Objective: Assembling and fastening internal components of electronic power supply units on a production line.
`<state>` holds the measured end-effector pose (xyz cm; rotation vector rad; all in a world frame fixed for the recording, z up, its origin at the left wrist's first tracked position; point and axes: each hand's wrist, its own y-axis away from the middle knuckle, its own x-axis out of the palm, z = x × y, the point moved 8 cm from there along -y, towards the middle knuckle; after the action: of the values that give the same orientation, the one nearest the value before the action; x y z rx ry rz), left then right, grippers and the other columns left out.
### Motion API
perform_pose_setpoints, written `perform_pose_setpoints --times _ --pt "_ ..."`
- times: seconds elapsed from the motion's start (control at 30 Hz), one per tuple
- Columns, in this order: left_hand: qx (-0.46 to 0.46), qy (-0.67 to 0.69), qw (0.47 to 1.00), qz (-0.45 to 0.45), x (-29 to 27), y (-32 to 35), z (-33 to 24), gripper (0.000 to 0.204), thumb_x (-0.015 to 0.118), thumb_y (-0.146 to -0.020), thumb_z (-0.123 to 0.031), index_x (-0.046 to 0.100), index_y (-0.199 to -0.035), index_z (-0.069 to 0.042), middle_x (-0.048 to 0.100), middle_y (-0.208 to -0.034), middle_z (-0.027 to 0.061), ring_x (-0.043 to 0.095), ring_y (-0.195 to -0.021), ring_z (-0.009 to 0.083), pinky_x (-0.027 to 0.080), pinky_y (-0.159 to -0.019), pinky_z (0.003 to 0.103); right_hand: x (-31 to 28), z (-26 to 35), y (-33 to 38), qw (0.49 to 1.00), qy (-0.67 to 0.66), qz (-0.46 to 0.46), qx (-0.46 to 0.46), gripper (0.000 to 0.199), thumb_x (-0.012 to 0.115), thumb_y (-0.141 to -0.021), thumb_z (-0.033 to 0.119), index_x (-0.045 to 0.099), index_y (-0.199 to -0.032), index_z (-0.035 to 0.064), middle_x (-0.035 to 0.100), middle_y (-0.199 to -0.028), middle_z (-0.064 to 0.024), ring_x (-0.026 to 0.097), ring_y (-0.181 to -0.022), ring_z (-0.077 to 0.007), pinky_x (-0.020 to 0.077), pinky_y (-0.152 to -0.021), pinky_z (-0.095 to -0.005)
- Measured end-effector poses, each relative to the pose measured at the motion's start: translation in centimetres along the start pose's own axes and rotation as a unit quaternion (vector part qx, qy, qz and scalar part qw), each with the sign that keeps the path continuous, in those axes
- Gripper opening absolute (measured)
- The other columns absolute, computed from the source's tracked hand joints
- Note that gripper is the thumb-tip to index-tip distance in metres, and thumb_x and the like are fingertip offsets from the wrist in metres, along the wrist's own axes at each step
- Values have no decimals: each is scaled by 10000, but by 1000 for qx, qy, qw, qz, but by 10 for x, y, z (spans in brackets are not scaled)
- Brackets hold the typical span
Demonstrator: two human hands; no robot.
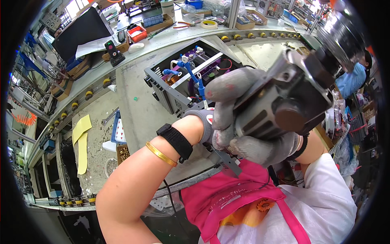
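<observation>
Close in front of me is a dark, boxy metal device (264, 116) with slots and a round brown cap; its exact kind I cannot make out. My left hand (229, 87), in a grey glove, grips its left side with fingers closed. From below, my gloved right hand (266, 150) is wrapped against its underside. Beyond my left wrist sits an open metal chassis (164, 91) with circuit parts, copper coils and blue-sleeved cables (195, 81). A grey metal bracket (227, 162) shows under my hands, partly hidden by them.
A shiny cylinder (341, 36) looms at upper right, beside the device. Roller tracks (88, 94) edge the bench. At left lie yellow paper strips (82, 142), a blue tray (118, 128) and a box of brass parts (123, 153). A monitor (83, 36) stands behind; a person (352, 79) is at right.
</observation>
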<state>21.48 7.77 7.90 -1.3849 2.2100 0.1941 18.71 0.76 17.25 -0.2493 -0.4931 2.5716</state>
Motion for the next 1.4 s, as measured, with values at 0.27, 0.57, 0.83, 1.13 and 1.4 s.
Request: perform_pose_setpoints --times 0.27,0.57,0.83,1.13,1.4 --pt "-31 97 994 -44 -10 16 -6 367 483 -922 -169 450 -1279 -88 466 -1270 115 483 -1143 238 389 -992 355 11 -12 -11 999 -12 41 -25 406 706 -753 55 575 -1138 59 579 -1177 -92 582 -937 -117 521 -733 -269" --pt "-101 439 855 -258 -73 72 9 286 495 -864 -93 525 -1102 64 583 -943 124 615 -878 187 530 -785 289 -25 55 -51 990 -126 -57 -38 621 691 -809 190 388 -1300 -41 577 -973 -120 604 -894 -211 532 -707 -325" --pt "-164 392 800 -424 -72 103 10 184 461 -970 -142 520 -1075 -2 645 -990 214 677 -815 266 570 -573 276 -35 75 -101 944 -208 -99 -236 544 587 -816 151 418 -1320 37 567 -962 -65 580 -824 -144 520 -772 -381" --pt "-106 449 717 -523 -85 103 29 261 580 -926 -281 578 -1053 -53 624 -747 31 539 -537 102 419 -418 202 -19 17 -121 956 -244 -87 -138 559 631 -777 114 435 -1300 78 569 -981 -62 597 -852 -137 512 -810 -359" --pt "-64 501 727 -465 -75 93 29 336 542 -923 -412 553 -943 -77 493 -600 -6 475 -465 109 357 -364 206 -6 13 -122 949 -279 -67 -132 591 663 -763 78 427 -1305 66 582 -1004 -74 607 -896 -150 498 -848 -349"
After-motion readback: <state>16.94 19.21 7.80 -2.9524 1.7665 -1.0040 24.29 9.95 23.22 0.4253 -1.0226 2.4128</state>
